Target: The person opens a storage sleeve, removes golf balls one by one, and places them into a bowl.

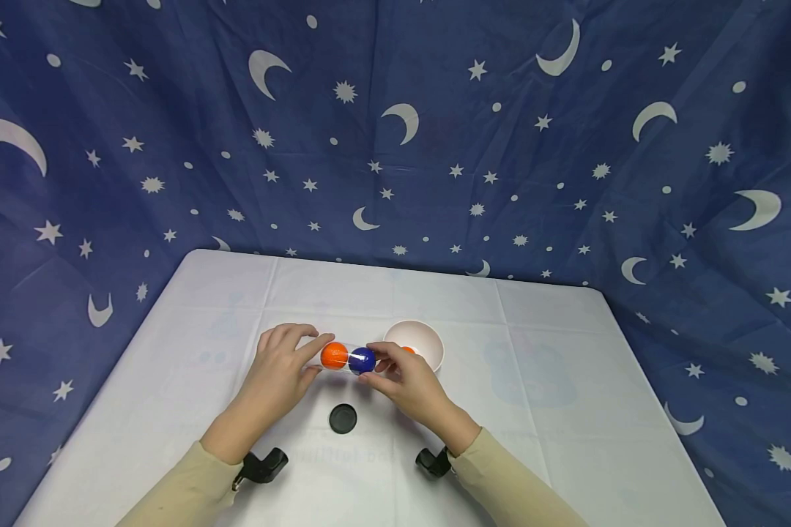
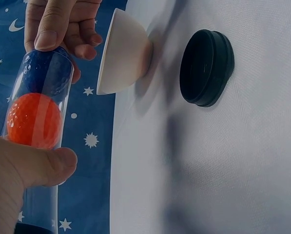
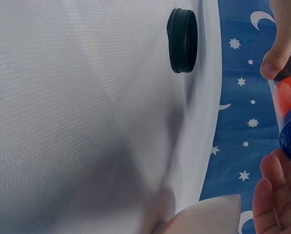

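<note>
White table (image 1: 468, 446) here, and just left of the bowl (image 1: 428, 339) the left hand (image 1: 279, 367) grips a clear tube (image 2: 42, 202), orange ball (image 1: 334, 356) in, right hand (image 1: 414, 379) pinching the blue ball (image 1: 361, 361) at its end, so I'd guess the second orange ball (image 1: 408, 350) in the bowl and the black cap (image 1: 343, 419) are left.

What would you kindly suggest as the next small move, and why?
I'd probably nudge the blue ball deeper with the right hand: it sits at the end of the clear tube, which has spare length beyond the orange ball.
</note>
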The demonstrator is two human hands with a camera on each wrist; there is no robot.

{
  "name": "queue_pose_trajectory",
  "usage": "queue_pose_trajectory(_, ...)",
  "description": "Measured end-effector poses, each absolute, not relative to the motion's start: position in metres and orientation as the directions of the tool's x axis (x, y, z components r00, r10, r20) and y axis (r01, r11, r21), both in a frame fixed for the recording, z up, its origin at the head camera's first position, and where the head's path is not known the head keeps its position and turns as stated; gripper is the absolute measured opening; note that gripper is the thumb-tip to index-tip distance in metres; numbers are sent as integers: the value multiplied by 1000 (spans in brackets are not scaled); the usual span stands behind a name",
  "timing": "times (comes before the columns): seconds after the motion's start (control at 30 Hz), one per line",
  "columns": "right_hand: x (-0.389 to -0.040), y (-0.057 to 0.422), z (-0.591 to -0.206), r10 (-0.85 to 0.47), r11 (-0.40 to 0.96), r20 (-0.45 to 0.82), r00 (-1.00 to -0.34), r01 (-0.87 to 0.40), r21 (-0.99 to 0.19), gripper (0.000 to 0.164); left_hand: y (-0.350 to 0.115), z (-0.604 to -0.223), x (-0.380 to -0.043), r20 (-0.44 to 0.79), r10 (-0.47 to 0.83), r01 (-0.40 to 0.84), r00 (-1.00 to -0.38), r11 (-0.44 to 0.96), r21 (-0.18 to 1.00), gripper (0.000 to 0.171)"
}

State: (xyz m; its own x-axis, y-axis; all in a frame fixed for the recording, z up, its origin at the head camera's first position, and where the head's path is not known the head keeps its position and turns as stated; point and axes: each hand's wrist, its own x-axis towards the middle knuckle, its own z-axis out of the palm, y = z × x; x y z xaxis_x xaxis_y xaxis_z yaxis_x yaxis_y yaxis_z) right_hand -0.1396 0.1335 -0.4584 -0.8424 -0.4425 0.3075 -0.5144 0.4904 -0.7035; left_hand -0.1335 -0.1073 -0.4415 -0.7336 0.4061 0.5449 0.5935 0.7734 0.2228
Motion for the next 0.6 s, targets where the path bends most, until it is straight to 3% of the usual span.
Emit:
queue_pose_trajectory(0.37,-138,134,-458,-428,475,329,-842,-519,-711,45,-108,-443,-134,543,401,592,-738,771,235,51)
queue_pose_trajectory(0.6,-140,133,-457,-418,444,395,-818,-563,-697,31,-108,-442,-134,550,400,598,-733,764,242,51)
